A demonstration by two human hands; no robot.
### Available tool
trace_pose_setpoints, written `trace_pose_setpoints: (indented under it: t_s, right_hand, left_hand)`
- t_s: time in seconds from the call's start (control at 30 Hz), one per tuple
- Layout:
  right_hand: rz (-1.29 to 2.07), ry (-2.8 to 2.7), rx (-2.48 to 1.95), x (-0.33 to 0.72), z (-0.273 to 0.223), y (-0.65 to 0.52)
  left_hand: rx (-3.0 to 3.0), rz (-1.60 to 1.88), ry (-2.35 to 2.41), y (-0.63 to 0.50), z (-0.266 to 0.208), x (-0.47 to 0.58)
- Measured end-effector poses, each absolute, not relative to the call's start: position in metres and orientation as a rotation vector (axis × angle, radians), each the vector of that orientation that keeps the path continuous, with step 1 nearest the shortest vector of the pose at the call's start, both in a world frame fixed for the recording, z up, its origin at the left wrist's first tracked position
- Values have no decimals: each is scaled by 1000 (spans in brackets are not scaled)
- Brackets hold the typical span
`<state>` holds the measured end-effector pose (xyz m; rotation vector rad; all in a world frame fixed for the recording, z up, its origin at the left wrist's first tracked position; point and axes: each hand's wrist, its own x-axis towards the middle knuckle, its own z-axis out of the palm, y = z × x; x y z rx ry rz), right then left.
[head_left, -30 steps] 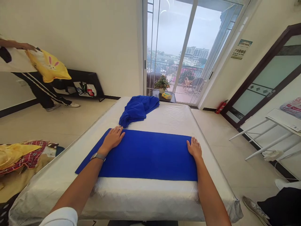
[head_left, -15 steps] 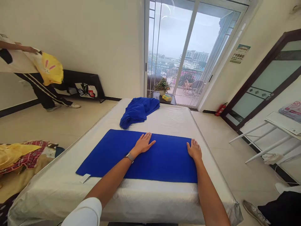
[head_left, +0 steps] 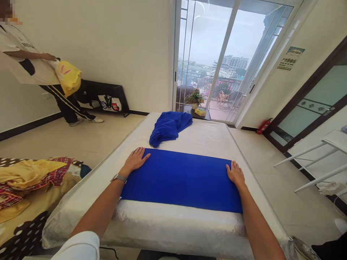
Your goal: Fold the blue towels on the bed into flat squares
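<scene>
A flat blue cloth (head_left: 184, 180) lies smooth across the near part of a surface with a pale cover (head_left: 211, 137). My left hand (head_left: 135, 159) rests palm down on the cloth's far left corner, fingers stretched out, a watch on the wrist. At the far right corner my right hand (head_left: 235, 172) lies flat, its fingers extended too. Neither hand grips anything. Beyond the flat cloth sits a crumpled pile of blue cloth (head_left: 169, 127). The left edge of the flat cloth is partly hidden by my left hand and forearm.
Patterned fabrics (head_left: 32, 177) are heaped at the left. A person (head_left: 35, 68) stands back left, holding a yellow bag (head_left: 69, 77) near a low black stand (head_left: 105, 90). A small table (head_left: 207, 115) bears a potted plant (head_left: 195, 98). White-legged furniture (head_left: 311, 180) stands right.
My left hand has slid left from the middle of the cloth to its far left corner. My right hand stays at the right corner. The view has shifted slightly left.
</scene>
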<state>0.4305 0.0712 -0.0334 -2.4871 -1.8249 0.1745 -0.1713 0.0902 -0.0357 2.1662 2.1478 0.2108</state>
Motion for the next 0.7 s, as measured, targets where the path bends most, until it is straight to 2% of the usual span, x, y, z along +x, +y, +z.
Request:
trace_pose_setpoints:
  t_s: [0.17, 0.27, 0.5, 0.7]
  right_hand:
    - [136, -1773, -2578, 411, -19, 73]
    - [26, -1925, -2438, 361, -6, 75]
    - [279, -2347, -1841, 202, -7, 81]
    - [313, -2363, -1852, 182, -25, 81]
  left_hand:
    - [2170, 264, 2165, 88, -37, -166]
    - [2179, 289, 2162, 88, -38, -165]
    - [2185, 305, 2173, 86, -37, -166]
    - [2196, 281, 2177, 85, -33, -165]
